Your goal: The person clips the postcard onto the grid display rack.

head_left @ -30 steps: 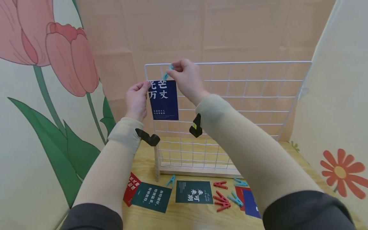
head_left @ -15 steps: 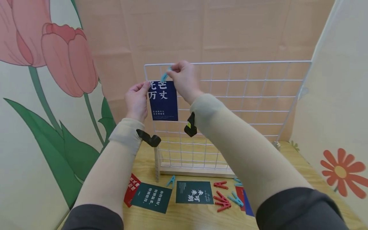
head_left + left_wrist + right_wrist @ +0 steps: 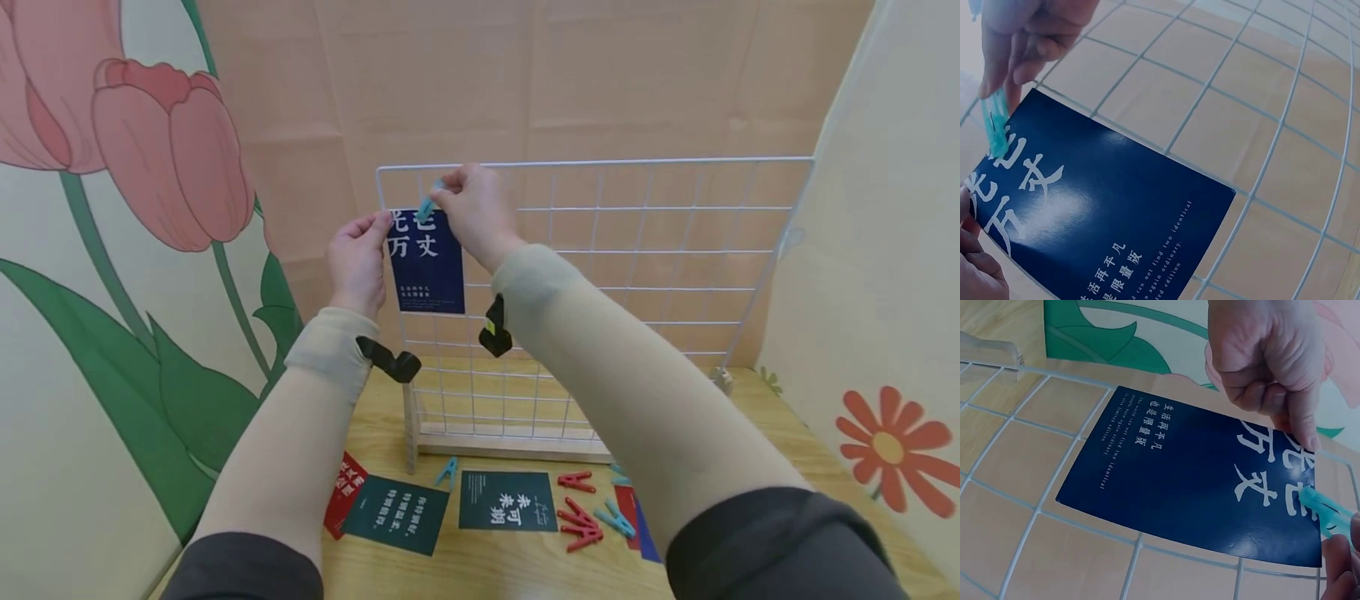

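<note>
A dark blue card [image 3: 427,271] with white characters lies against the upper left of a white wire grid [image 3: 600,207]. My left hand [image 3: 358,262] pinches the card's upper left corner between thumb and fingertips. In my right hand [image 3: 480,212] is a light blue clothespin [image 3: 427,204], pinched at its handle end. The clothespin's tip overlaps the card's top edge, as the left wrist view shows with the clothespin [image 3: 997,128] over the characters. From the right wrist view, the clothespin [image 3: 1325,509] sits across the card's top edge near a grid wire.
On the wooden table before the grid's base [image 3: 517,446] lie a red card [image 3: 345,492], green cards [image 3: 395,514] [image 3: 507,500], red clothespins [image 3: 581,525] and blue clothespins [image 3: 615,518]. More cards lie partly behind the right arm. A tulip-printed panel [image 3: 172,158] stands at left.
My right hand has moved slightly left and down, bringing the clothespin from above the card's top edge to overlapping it. The left hand keeps its pinch on the corner.
</note>
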`<move>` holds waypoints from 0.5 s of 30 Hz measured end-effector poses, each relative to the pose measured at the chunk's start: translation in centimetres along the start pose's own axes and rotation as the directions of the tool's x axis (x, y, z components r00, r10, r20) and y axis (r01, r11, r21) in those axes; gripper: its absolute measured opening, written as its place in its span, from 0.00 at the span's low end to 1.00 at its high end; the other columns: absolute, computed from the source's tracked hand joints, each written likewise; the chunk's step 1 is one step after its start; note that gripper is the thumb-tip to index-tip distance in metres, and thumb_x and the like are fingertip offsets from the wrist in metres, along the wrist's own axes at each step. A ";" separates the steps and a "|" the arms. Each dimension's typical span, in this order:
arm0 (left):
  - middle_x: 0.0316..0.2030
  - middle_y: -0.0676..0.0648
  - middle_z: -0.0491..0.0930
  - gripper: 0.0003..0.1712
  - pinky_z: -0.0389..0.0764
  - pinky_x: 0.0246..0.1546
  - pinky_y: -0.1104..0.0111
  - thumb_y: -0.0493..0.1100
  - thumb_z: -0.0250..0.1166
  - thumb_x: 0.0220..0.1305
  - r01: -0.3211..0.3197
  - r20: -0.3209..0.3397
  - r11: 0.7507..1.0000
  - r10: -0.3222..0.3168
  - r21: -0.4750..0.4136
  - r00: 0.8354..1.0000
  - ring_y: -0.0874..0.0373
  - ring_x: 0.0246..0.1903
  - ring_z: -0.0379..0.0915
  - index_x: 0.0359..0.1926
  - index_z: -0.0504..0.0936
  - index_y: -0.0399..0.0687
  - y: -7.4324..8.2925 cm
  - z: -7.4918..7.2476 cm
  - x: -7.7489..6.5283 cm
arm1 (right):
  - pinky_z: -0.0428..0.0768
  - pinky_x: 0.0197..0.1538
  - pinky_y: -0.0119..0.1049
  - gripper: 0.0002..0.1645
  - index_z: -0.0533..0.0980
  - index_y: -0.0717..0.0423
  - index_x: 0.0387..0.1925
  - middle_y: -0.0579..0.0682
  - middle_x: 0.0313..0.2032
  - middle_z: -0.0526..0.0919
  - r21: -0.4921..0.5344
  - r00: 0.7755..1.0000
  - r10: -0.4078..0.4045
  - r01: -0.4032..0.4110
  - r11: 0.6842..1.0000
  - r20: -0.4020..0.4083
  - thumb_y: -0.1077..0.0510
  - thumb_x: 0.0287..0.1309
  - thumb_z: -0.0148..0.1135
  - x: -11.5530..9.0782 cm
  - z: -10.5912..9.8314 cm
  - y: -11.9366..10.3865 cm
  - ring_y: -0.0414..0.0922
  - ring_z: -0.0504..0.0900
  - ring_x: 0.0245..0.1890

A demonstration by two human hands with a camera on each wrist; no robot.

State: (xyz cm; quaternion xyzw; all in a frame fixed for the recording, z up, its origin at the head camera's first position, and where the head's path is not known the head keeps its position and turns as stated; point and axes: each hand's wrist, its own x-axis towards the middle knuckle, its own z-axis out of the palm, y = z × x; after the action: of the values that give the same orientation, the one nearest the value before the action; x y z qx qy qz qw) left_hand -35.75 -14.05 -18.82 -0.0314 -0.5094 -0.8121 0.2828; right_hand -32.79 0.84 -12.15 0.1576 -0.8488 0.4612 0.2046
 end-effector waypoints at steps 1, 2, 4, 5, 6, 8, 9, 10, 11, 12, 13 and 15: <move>0.29 0.50 0.80 0.07 0.70 0.38 0.68 0.38 0.70 0.58 0.000 -0.003 1.000 0.000 -0.008 1.000 0.61 0.32 0.71 0.25 0.82 0.45 0.0 0.0 0.0 | 0.77 0.46 0.29 0.19 0.76 0.55 0.54 0.47 0.47 0.82 -0.013 1.000 0.002 -0.002 1.000 0.006 0.52 0.66 0.59 0.0 0.0 -0.1 0.38 0.81 0.41; 0.29 0.50 0.80 0.07 0.71 0.38 0.68 0.38 0.71 0.57 -0.001 -0.005 1.000 0.001 -0.015 1.000 0.61 0.32 0.71 0.25 0.82 0.45 0.0 0.0 0.0 | 0.77 0.47 0.29 0.20 0.75 0.55 0.56 0.47 0.48 0.82 -0.018 1.000 0.004 -0.003 1.000 0.012 0.52 0.66 0.58 0.0 0.0 -0.1 0.38 0.81 0.42; 0.29 0.50 0.80 0.07 0.71 0.37 0.69 0.38 0.71 0.57 -0.003 -0.007 0.999 0.003 -0.032 1.000 0.61 0.32 0.71 0.25 0.82 0.45 0.0 -0.1 0.1 | 0.77 0.49 0.29 0.22 0.74 0.54 0.59 0.47 0.50 0.81 -0.036 1.000 0.012 -0.011 0.999 0.026 0.52 0.67 0.57 -0.1 -0.1 -0.3 0.37 0.81 0.44; 0.29 0.50 0.80 0.07 0.70 0.36 0.70 0.38 0.71 0.57 -0.004 -0.007 0.999 0.004 -0.036 1.000 0.62 0.31 0.71 0.25 0.82 0.45 -0.1 -0.1 0.1 | 0.77 0.49 0.29 0.23 0.73 0.54 0.61 0.47 0.51 0.81 -0.036 0.999 0.019 -0.018 0.999 0.035 0.52 0.68 0.56 -0.2 0.0 -0.3 0.38 0.81 0.44; 0.28 0.50 0.80 0.06 0.70 0.34 0.71 0.38 0.71 0.56 -0.006 -0.006 0.999 0.005 -0.035 1.000 0.62 0.30 0.71 0.25 0.82 0.46 -0.1 -0.2 0.0 | 0.77 0.49 0.29 0.24 0.72 0.53 0.62 0.46 0.52 0.81 -0.036 0.999 0.024 -0.023 0.999 0.042 0.51 0.68 0.56 -0.2 0.0 -0.4 0.38 0.81 0.45; 0.28 0.51 0.80 0.06 0.69 0.31 0.73 0.38 0.72 0.56 -0.008 -0.008 0.999 0.008 -0.034 1.000 0.63 0.28 0.70 0.25 0.82 0.46 -0.1 -0.3 0.0 | 0.77 0.50 0.29 0.25 0.70 0.52 0.64 0.46 0.53 0.80 -0.034 0.998 0.035 -0.033 0.999 0.053 0.51 0.69 0.54 -0.3 0.1 -0.4 0.38 0.81 0.45; 0.27 0.51 0.79 0.06 0.68 0.29 0.74 0.38 0.72 0.56 -0.011 -0.010 0.999 0.010 -0.030 1.000 0.63 0.27 0.68 0.25 0.82 0.46 -0.1 -0.4 0.0 | 0.77 0.50 0.29 0.25 0.69 0.51 0.65 0.46 0.54 0.80 -0.032 0.998 0.039 -0.037 0.999 0.058 0.50 0.69 0.54 -0.4 0.1 -0.4 0.38 0.81 0.46; 0.26 0.52 0.79 0.06 0.67 0.27 0.75 0.38 0.72 0.55 -0.013 -0.010 1.000 0.013 -0.024 1.000 0.64 0.25 0.67 0.25 0.82 0.47 -0.1 -0.4 0.0 | 0.77 0.49 0.29 0.26 0.69 0.50 0.65 0.46 0.54 0.80 -0.028 0.997 0.040 -0.038 0.999 0.060 0.50 0.69 0.54 -0.5 0.1 -0.4 0.38 0.81 0.45; 0.26 0.52 0.79 0.06 0.66 0.25 0.75 0.38 0.72 0.55 -0.015 -0.010 1.000 0.015 -0.026 1.000 0.64 0.24 0.66 0.25 0.83 0.46 -0.1 -0.5 0.0 | 0.77 0.49 0.29 0.26 0.68 0.50 0.66 0.46 0.55 0.79 -0.020 0.997 0.041 -0.040 0.999 0.065 0.50 0.69 0.53 -0.6 0.2 -0.4 0.38 0.82 0.45; 0.25 0.52 0.78 0.06 0.65 0.24 0.76 0.38 0.73 0.55 -0.017 -0.010 0.999 0.016 -0.030 1.000 0.64 0.23 0.65 0.25 0.83 0.46 -0.1 -0.6 0.0 | 0.77 0.49 0.29 0.26 0.67 0.50 0.66 0.46 0.56 0.79 -0.020 0.997 0.038 -0.037 0.999 0.067 0.50 0.70 0.53 -0.6 0.2 -0.4 0.38 0.82 0.45; 0.25 0.52 0.78 0.06 0.65 0.23 0.76 0.38 0.73 0.55 -0.020 -0.008 0.999 0.020 -0.036 1.000 0.64 0.22 0.64 0.25 0.83 0.46 -0.2 -0.6 0.0 | 0.77 0.50 0.29 0.27 0.67 0.50 0.67 0.46 0.56 0.79 -0.017 0.997 0.036 -0.035 0.999 0.070 0.50 0.70 0.53 -0.7 0.2 -0.4 0.38 0.82 0.45; 0.25 0.52 0.78 0.06 0.65 0.23 0.76 0.38 0.72 0.55 -0.027 -0.001 0.999 0.027 -0.042 1.000 0.63 0.22 0.64 0.26 0.83 0.46 -0.2 -0.7 0.0 | 0.77 0.50 0.30 0.28 0.65 0.51 0.67 0.47 0.58 0.78 -0.008 0.997 0.028 -0.028 1.000 0.075 0.49 0.69 0.53 -0.7 0.3 -0.3 0.39 0.81 0.46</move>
State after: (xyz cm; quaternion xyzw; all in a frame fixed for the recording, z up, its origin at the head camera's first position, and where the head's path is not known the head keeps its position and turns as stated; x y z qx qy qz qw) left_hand -35.66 -14.58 -19.33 -0.0439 -0.4915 -0.8188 0.2932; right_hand -32.09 0.50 -12.46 0.1624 -0.8597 0.4547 0.1665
